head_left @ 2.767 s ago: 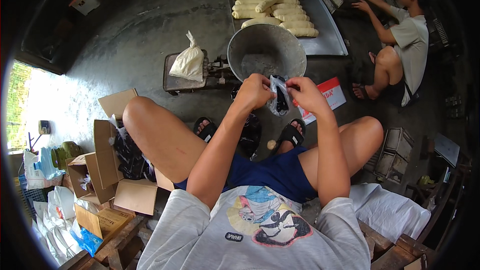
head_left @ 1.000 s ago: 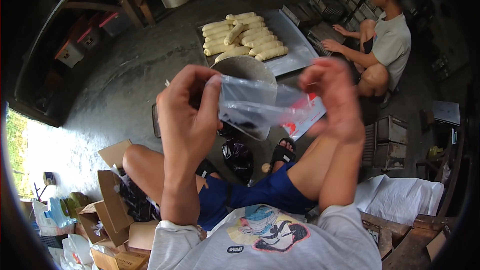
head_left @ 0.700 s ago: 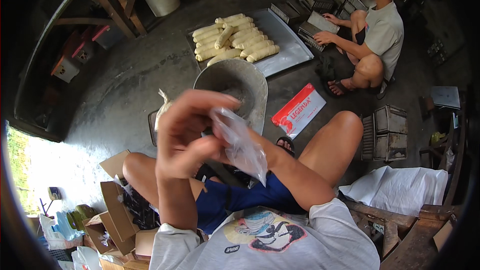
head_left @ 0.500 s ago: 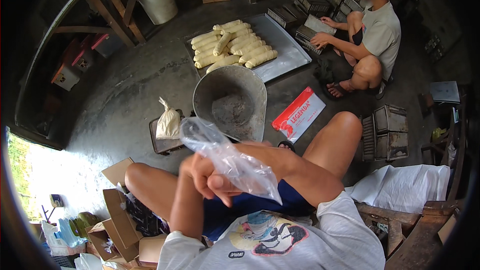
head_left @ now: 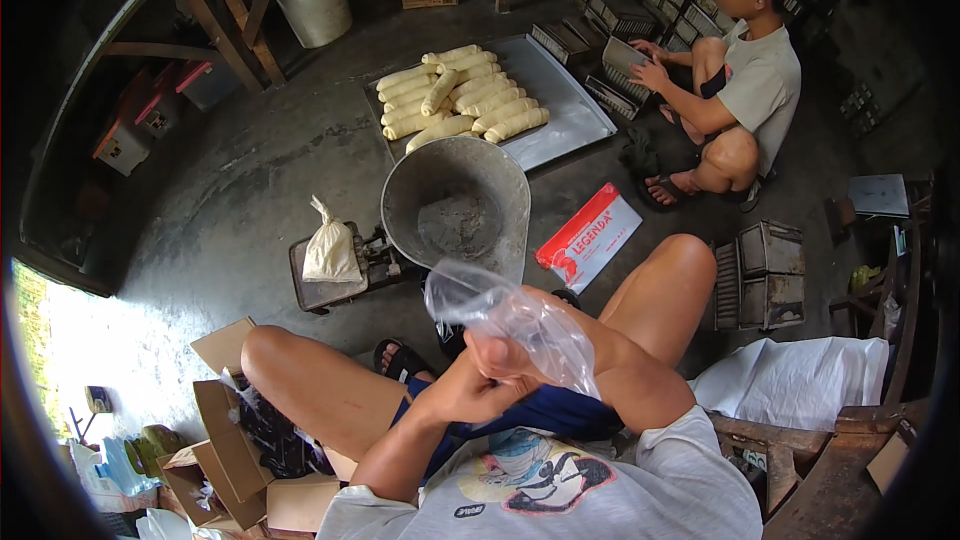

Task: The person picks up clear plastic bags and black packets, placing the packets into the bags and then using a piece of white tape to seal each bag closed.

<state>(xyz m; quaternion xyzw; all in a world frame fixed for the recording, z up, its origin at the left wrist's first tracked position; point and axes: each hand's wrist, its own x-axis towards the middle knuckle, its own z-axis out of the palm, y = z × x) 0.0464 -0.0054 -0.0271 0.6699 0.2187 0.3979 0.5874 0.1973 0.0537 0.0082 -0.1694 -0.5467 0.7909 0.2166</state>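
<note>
A clear plastic bag (head_left: 560,340) is bunched in front of me, its open end puffed out toward the metal scoop. My left hand (head_left: 485,375) is closed on it, thumb uppermost. My right hand (head_left: 500,315) lies against or within the bag at the end of my crossed forearm; its fingers are mostly hidden by the film. Just beyond stands a deep grey metal scoop (head_left: 400,225) with a spout toward me. Left of the scoop, a tied bag of pale powder (head_left: 333,252) sits on the plate of a weighing scale (head_left: 375,258).
Dough rolls (head_left: 500,110) are piled on a metal tray (head_left: 565,105). A red-and-white packet (head_left: 590,237) lies on the floor. At the far right a co-worker (head_left: 745,90) squats, handling a metal baking tin (head_left: 622,70). Cardboard boxes (head_left: 225,430) stand at my left.
Both hands and the plastic bag have shifted right; my left hand has come round to grip the bag. The co-worker has tilted up the baking tin. The view has moved slightly.
</note>
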